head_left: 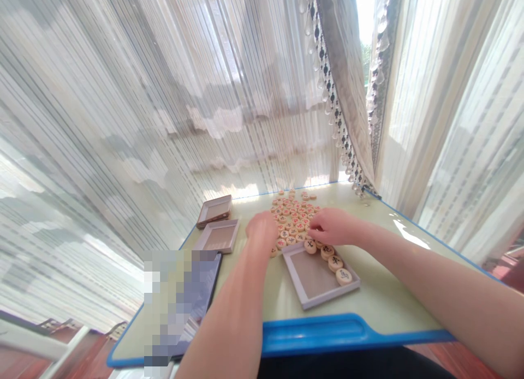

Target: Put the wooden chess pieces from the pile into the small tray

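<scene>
Round wooden Chinese chess pieces point(301, 225) with red and black characters lie in a loose pile at the far middle of the table. Nearer me is a shallow, pale open box point(313, 275). Several black-marked pieces point(335, 263) run in a row along its right side. My right hand point(333, 226) is at the box's far edge, its fingers curled together over the pieces; what they grip is hidden. At the pile's left edge, my left hand point(262, 229) is bent downward beside the pieces. Its fingertips are out of sight behind the hand.
Another shallow box point(219, 236) and a brown-edged one point(215, 210) stand to the left. In front of them lies a dark-edged flat device point(215, 275), partly pixelated. A blue rim point(315, 335) borders the pale table point(385, 308). Striped curtains point(245, 95) hang behind.
</scene>
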`<state>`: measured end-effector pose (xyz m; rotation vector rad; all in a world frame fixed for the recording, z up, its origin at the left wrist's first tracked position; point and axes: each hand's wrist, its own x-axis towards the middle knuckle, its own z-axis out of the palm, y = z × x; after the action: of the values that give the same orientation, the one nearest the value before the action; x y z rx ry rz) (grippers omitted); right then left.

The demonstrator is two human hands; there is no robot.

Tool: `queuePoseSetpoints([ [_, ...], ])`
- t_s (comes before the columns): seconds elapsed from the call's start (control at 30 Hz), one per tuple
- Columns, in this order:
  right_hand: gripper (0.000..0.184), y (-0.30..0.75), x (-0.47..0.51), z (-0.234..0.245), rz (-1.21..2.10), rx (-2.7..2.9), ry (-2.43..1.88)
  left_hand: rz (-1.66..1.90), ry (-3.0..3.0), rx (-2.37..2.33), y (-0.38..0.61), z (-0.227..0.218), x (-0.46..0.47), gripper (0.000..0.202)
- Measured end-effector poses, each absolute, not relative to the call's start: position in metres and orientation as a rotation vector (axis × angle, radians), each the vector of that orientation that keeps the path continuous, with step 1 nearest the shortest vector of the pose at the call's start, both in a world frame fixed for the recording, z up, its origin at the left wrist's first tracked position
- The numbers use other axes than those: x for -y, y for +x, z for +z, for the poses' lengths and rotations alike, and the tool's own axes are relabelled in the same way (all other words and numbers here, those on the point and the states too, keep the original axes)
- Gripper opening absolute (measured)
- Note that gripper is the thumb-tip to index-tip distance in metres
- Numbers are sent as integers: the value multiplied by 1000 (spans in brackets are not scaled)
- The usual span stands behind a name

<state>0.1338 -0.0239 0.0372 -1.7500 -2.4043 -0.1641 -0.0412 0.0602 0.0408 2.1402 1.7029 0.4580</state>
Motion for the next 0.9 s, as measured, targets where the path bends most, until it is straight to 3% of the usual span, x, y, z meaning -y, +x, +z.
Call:
queuePoseSetpoints([
  [0.1, 35, 134, 23, 37, -152, 2383, -1816, 421, 2181, -1896, -45, 36, -69, 15],
  [0.53, 44, 135, 20, 35, -138, 2390, -1898, 586, 2340, -1860, -51, 18, -83, 26],
  [0.9, 46, 135, 21, 35, -144, 2387, -1922, 632, 2297, -1833, -51, 17, -87, 20],
])
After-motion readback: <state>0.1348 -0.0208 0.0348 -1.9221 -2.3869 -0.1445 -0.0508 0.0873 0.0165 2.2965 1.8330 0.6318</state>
